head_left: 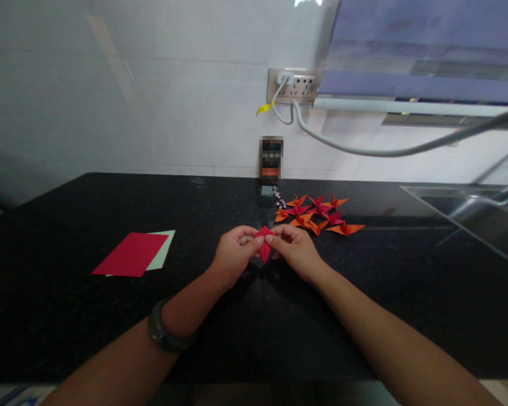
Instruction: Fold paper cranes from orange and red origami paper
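Between my two hands is a small piece of folded red paper [265,252], diamond-shaped and pointed toward me at its lower end. My left hand [236,254] pinches its left side, thumb on top. From the right, my right hand [295,248] pinches the other side the same way, the two thumbs almost meeting over it. The fingers beneath the paper are partly hidden. Just beyond my right hand lies a group of folded paper cranes [317,213], several orange and several red.
Flat red paper sheets [129,255] lie at left, over a pale green sheet [163,251]. A phone-like object [271,160], blurred out, leans on the wall, a beaded strap [278,197] before it. A sink [482,208] is at right; a grey cable [364,151] hangs from the wall socket [302,85].
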### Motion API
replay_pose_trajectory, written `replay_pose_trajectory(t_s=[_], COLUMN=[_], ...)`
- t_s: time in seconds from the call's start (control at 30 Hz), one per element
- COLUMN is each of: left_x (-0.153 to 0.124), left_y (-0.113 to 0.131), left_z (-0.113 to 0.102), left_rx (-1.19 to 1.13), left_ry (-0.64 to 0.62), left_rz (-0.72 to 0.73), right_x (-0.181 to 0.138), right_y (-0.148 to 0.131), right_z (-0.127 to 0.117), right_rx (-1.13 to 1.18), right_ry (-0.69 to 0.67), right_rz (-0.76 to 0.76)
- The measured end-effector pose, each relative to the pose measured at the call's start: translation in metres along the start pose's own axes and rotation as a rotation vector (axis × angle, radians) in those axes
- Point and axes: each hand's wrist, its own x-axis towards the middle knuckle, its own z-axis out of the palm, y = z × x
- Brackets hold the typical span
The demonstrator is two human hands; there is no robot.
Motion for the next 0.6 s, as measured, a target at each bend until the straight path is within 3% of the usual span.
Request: replay_pose_trajectory(t_s=[0.37,0.6], left_x=[-0.0002,-0.0021], left_y=[-0.0002,0.0], left_z=[-0.0016,-0.0015], left_rx=[-0.025,-0.13], left_ry=[-0.081,-0.131], left_rz=[-0.024,-0.033], right_x=[-0.0007,-0.0007], right_y=[0.0008,0.0012], right_z=[-0.0018,-0.007], right_rx=[0.036,0.029], right_ry=[-0.014,-0.099], right_rz=[-0.004,-0.046])
